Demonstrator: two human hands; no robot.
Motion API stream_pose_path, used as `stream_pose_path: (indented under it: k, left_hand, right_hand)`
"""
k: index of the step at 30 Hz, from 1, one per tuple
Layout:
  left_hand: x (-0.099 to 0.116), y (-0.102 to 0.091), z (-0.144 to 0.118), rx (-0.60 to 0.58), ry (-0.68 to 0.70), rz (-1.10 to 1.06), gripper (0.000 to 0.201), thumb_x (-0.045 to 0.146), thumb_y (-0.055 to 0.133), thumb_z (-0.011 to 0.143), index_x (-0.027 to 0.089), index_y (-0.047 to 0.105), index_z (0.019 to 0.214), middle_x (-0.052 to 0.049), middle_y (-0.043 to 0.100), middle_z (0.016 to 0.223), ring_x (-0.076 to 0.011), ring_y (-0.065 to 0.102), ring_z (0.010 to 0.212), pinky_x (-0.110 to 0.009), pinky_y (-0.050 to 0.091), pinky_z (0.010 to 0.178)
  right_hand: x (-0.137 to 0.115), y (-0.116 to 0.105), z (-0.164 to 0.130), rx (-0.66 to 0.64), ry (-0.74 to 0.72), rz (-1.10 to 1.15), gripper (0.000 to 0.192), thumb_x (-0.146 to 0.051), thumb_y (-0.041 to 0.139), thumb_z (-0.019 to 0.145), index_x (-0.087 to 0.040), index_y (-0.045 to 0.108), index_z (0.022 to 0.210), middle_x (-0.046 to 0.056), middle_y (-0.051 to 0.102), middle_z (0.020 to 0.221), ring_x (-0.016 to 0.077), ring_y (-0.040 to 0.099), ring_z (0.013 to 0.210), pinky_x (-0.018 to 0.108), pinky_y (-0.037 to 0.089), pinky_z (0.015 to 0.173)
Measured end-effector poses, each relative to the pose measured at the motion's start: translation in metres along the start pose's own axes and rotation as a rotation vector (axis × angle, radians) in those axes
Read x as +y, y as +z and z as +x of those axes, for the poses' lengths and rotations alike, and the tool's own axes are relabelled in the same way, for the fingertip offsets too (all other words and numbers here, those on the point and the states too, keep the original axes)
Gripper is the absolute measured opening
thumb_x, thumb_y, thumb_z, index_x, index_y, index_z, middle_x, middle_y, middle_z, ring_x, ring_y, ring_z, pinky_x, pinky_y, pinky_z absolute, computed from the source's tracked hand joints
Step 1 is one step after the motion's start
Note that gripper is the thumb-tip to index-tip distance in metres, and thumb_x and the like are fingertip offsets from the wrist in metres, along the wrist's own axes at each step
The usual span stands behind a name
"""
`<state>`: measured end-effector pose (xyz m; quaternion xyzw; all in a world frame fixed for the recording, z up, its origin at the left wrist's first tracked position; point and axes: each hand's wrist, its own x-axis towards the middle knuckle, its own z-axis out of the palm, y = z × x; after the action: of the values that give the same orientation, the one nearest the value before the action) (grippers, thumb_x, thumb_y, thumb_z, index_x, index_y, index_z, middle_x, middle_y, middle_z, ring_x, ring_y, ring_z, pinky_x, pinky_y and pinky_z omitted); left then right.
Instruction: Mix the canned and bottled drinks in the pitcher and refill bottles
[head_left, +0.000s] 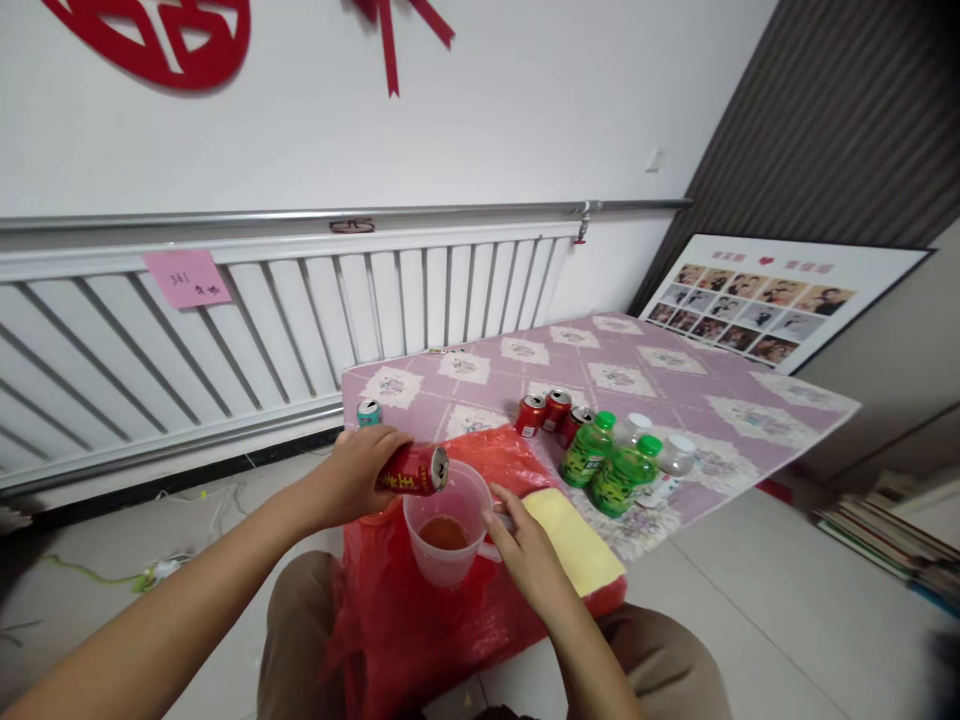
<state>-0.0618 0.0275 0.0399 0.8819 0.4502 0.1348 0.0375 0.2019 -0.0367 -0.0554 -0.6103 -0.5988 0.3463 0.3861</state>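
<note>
My left hand (367, 470) is wrapped round a red drink can (417, 469), tipped on its side with its opened top over the rim of a translucent plastic measuring jug (448, 545). Some brown liquid lies in the bottom of the jug. At the jug's right side, my right hand (525, 540) has its fingers closed at the handle and rim. The jug stands on red plastic sheeting (450, 640). Just right of that hand lies a folded yellow cloth (574, 540). Behind my left hand a teal can (368, 412) is partly hidden.
Several red cans (529, 415), green-labelled bottles (626, 475) and clear bottles (677, 455) stand on the patterned tablecloth (622, 378). A white radiator (390, 310) runs along the wall. A photo board (780, 300) leans at the right. Cables (217, 510) lie on the floor.
</note>
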Motion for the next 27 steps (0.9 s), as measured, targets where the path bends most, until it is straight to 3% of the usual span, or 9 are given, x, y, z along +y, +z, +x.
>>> stream_pose_path:
  k: [5, 15, 27]
  left_hand:
    - [0.004, -0.004, 0.004, -0.060, 0.053, 0.133, 0.055, 0.014, 0.061, 0.074, 0.023, 0.053, 0.128, -0.013, 0.061, 0.132, -0.0321, 0.057, 0.119, -0.048, 0.041, 0.095]
    - [0.010, -0.011, 0.017, -0.105, 0.110, 0.262, 0.050, 0.010, 0.058, 0.079, 0.027, 0.054, 0.126, -0.008, 0.062, 0.128, -0.0275, 0.058, 0.114, -0.044, 0.038, 0.092]
    - [0.011, -0.012, 0.024, -0.056, 0.248, 0.401, 0.051, 0.008, 0.054, 0.082, 0.028, 0.050, 0.128, -0.007, 0.063, 0.124, -0.0258, 0.056, 0.113, -0.044, 0.034, 0.088]
  right_hand:
    - [-0.004, -0.002, -0.002, -0.039, -0.044, 0.057, 0.043, -0.050, 0.050, 0.093, -0.022, 0.061, 0.123, 0.008, 0.072, 0.118, 0.0247, 0.066, 0.106, 0.035, 0.047, 0.095]
    - [-0.001, -0.001, -0.002, -0.071, -0.057, 0.142, 0.037, -0.047, 0.052, 0.095, -0.024, 0.060, 0.123, 0.004, 0.073, 0.110, 0.0213, 0.067, 0.095, 0.033, 0.048, 0.087]
    - [0.003, -0.001, 0.000, -0.090, -0.045, 0.207, 0.040, -0.048, 0.054, 0.094, -0.024, 0.060, 0.125, 0.006, 0.071, 0.118, 0.0219, 0.067, 0.101, 0.033, 0.048, 0.090]
